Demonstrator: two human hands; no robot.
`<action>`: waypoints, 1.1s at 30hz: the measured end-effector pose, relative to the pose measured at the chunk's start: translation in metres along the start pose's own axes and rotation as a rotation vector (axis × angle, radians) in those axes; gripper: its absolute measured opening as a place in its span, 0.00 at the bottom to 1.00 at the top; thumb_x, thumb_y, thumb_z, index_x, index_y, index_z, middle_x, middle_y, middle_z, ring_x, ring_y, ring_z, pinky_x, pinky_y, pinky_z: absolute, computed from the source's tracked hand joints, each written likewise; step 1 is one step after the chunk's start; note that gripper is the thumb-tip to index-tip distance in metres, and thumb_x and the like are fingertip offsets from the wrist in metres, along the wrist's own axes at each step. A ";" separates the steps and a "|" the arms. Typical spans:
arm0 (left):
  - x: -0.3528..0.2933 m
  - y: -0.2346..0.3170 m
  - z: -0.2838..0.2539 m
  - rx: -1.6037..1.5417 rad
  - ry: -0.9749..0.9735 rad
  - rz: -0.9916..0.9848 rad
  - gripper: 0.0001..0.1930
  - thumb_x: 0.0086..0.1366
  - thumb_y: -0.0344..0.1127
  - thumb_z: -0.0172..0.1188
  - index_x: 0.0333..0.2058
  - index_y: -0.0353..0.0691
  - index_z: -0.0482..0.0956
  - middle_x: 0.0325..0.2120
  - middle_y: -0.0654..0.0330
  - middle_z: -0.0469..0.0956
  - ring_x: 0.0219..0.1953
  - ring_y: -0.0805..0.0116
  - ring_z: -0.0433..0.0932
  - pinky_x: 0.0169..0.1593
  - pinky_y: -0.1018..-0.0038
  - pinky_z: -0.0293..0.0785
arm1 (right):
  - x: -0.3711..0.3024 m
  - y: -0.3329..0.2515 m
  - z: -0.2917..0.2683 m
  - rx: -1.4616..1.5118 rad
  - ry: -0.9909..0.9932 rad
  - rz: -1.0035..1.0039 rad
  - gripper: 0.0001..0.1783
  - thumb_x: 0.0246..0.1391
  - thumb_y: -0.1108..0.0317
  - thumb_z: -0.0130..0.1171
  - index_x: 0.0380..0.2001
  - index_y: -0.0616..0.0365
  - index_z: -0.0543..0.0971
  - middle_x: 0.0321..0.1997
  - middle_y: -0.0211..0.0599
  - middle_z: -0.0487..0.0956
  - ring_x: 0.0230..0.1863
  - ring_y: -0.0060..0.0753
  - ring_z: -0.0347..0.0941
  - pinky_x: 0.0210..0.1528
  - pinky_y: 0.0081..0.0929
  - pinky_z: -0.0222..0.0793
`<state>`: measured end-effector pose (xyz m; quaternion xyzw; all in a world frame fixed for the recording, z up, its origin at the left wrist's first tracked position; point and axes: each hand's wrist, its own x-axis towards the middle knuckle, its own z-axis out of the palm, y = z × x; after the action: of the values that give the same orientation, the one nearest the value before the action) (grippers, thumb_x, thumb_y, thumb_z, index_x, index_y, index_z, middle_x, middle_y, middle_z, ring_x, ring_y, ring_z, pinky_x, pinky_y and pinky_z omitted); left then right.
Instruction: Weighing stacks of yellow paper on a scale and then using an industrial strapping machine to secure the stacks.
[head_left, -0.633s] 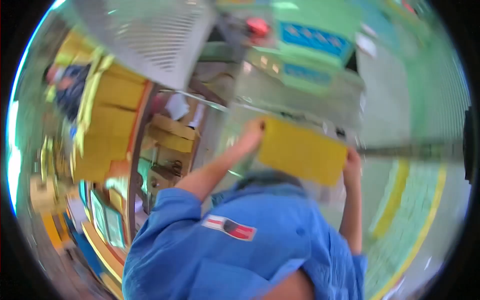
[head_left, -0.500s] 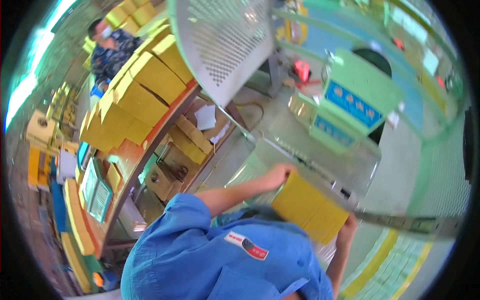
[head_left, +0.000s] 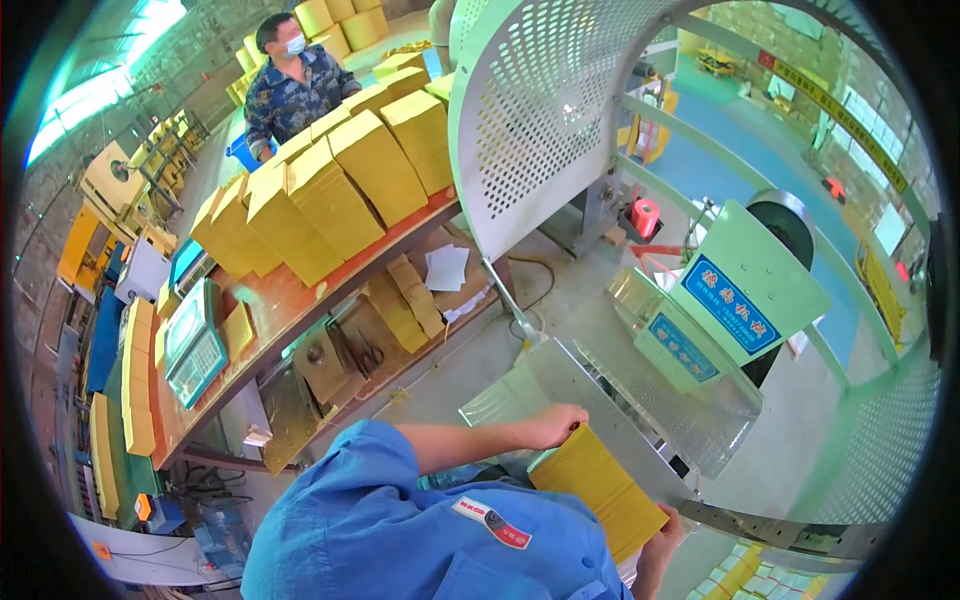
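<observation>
Stretching slantwise along the left, a table carries packed yellow stacks, with a co-worker in a patterned jacket behind them. Right of it curves a perforated guard, and beyond a flat metal plate stands a green machine housing. Smaller than these, the yellow bundle sits in front of the blue shirt, tilted, along the near edge of the plate; whether it touches the plate I cannot tell.

It looks like layered paper or card: probably fairly weighty, stiff as a block, not fragile, though loose layers could slide over one another. Opposite ends seem the best hold, squeezed inward to keep the layers square.

Smallest are the hands. The left hand has its fingers curled closed at the upper left corner; the right hand has its fingers closed around the lower right end.

Compared with half a second ago, the bundle appears lower in the view, the table and co-worker have shifted rightward, more of the guard shows, and both hands keep their ends.
</observation>
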<state>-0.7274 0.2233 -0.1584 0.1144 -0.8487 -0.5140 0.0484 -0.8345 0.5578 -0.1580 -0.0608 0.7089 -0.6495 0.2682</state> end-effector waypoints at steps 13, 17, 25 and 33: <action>-0.028 -0.004 0.007 -0.628 0.062 -0.210 0.15 0.64 0.33 0.59 0.50 0.40 0.74 0.43 0.59 0.80 0.44 0.68 0.78 0.47 0.70 0.76 | -0.006 -0.016 0.010 -0.151 0.071 0.035 0.15 0.57 0.70 0.54 0.47 0.61 0.78 0.37 0.32 0.80 0.40 0.21 0.73 0.47 0.21 0.68; -0.012 -0.022 0.030 -1.121 0.102 -0.307 0.24 0.71 0.45 0.49 0.62 0.44 0.63 0.58 0.55 0.68 0.61 0.64 0.65 0.62 0.62 0.63 | -0.016 0.030 0.002 0.286 0.338 -0.024 0.19 0.63 0.67 0.50 0.55 0.59 0.74 0.48 0.36 0.79 0.48 0.21 0.72 0.52 0.21 0.67; -0.016 0.018 0.106 -0.870 -0.342 -0.415 0.26 0.70 0.46 0.47 0.63 0.42 0.61 0.60 0.57 0.65 0.61 0.64 0.64 0.61 0.63 0.64 | -0.022 0.055 0.046 0.465 0.247 -0.138 0.20 0.66 0.61 0.47 0.53 0.62 0.75 0.54 0.31 0.76 0.54 0.22 0.69 0.57 0.23 0.64; -0.071 0.077 0.143 -0.727 -0.599 -0.445 0.26 0.70 0.49 0.47 0.62 0.42 0.62 0.57 0.58 0.68 0.59 0.64 0.67 0.58 0.64 0.67 | -0.195 0.065 -0.056 0.839 0.665 0.107 0.20 0.63 0.58 0.50 0.50 0.60 0.74 0.47 0.33 0.77 0.49 0.22 0.70 0.52 0.24 0.67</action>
<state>-0.6982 0.3981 -0.1548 0.1157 -0.5474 -0.7836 -0.2701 -0.6781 0.7023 -0.1603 0.2967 0.4372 -0.8466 0.0633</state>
